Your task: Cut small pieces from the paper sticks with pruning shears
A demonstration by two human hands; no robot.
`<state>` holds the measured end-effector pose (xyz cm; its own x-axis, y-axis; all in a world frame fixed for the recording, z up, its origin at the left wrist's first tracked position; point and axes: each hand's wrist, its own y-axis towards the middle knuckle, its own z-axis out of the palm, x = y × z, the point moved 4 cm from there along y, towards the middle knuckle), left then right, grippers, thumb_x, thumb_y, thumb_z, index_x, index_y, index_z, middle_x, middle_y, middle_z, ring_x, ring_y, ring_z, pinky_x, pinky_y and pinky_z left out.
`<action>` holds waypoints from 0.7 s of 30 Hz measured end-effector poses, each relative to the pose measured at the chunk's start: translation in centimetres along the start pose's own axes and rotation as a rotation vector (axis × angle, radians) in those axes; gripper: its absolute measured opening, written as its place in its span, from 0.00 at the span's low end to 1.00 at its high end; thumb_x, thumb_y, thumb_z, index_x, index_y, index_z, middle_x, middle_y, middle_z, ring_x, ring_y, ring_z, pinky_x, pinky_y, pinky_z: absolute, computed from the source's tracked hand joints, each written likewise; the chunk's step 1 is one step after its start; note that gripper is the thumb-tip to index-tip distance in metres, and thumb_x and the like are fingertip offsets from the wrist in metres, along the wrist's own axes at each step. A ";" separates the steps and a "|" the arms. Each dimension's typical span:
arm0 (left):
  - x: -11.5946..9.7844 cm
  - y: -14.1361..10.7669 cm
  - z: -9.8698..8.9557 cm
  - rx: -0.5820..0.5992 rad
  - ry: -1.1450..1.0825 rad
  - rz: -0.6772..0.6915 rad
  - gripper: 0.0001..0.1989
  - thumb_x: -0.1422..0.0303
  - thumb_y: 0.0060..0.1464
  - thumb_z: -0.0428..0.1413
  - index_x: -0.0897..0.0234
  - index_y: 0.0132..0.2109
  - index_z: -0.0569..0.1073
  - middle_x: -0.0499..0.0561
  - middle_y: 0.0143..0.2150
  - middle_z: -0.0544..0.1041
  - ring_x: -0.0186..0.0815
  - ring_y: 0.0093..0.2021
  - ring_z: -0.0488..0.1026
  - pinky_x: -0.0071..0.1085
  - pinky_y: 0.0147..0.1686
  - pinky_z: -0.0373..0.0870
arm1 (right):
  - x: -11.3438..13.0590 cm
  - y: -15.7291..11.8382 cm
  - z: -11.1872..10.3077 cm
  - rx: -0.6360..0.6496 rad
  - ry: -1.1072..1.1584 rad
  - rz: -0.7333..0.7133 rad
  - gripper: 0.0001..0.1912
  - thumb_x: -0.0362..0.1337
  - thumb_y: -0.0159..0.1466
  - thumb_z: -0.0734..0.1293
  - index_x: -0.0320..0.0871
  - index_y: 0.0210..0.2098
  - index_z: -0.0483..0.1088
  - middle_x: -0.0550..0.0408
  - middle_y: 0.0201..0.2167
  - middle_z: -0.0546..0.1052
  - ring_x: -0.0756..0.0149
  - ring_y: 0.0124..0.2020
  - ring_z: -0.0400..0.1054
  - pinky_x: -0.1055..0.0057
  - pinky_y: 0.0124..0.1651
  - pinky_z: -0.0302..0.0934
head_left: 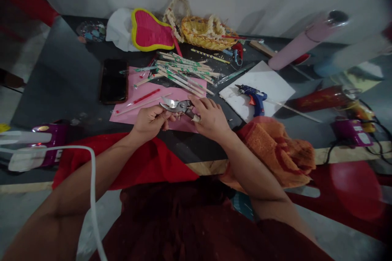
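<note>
My right hand (212,120) is wrapped around the handles of a pair of pruning shears (177,106), whose silver blades stand apart and point left. Close by the lower blade, my left hand (150,123) is closed in a pinch; what lies between its fingers is too small to make out. Both hands are over a pink sheet (131,113). On this sheet lie a red pen-like stick (147,96) and a thin pale stick (139,104). Just beyond the hands, wrapped chopsticks (183,69) are heaped in green-printed sleeves.
A phone (114,80) lies left of the sheet. To the right, a blue glue gun (255,98) rests on a white tile (275,79), near an orange towel (275,151). A wicker basket (199,28) and pink bottle (306,40) are at the back. A white cable (92,179) crosses my left arm.
</note>
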<state>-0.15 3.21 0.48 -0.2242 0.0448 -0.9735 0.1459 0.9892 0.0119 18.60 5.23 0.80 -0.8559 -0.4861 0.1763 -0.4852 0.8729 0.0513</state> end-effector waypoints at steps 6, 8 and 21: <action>0.3 0.1 0.0 0.078 -0.135 -0.071 0.14 0.63 0.53 0.56 0.70 0.27 0.73 0.52 0.24 0.77 0.26 0.15 0.68 0.23 0.17 0.64 | -0.1 0.0 -0.1 -0.003 0.014 -0.029 0.34 0.41 0.62 0.62 0.46 0.65 0.50 0.46 0.55 0.66 0.51 0.52 0.60 0.58 0.48 0.58; 0.2 0.1 0.1 0.084 -0.183 -0.087 0.14 0.62 0.52 0.57 0.70 0.27 0.73 0.52 0.24 0.77 0.26 0.14 0.67 0.23 0.16 0.63 | -0.1 0.0 -0.1 -0.007 0.033 -0.026 0.33 0.41 0.62 0.61 0.47 0.65 0.51 0.47 0.54 0.67 0.52 0.52 0.60 0.59 0.48 0.58; 0.3 -0.2 -0.1 0.149 -0.276 -0.114 0.16 0.58 0.50 0.60 0.71 0.30 0.76 0.52 0.23 0.76 0.25 0.12 0.66 0.21 0.13 0.60 | -0.4 0.2 -0.1 -0.015 0.066 -0.085 0.34 0.35 0.59 0.61 0.46 0.64 0.53 0.46 0.54 0.67 0.53 0.53 0.61 0.60 0.51 0.57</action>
<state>-0.35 2.99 0.24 0.0191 -0.1247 -0.9920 0.2789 0.9535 -0.1145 18.81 5.60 0.80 -0.7979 -0.5550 0.2353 -0.5525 0.8294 0.0831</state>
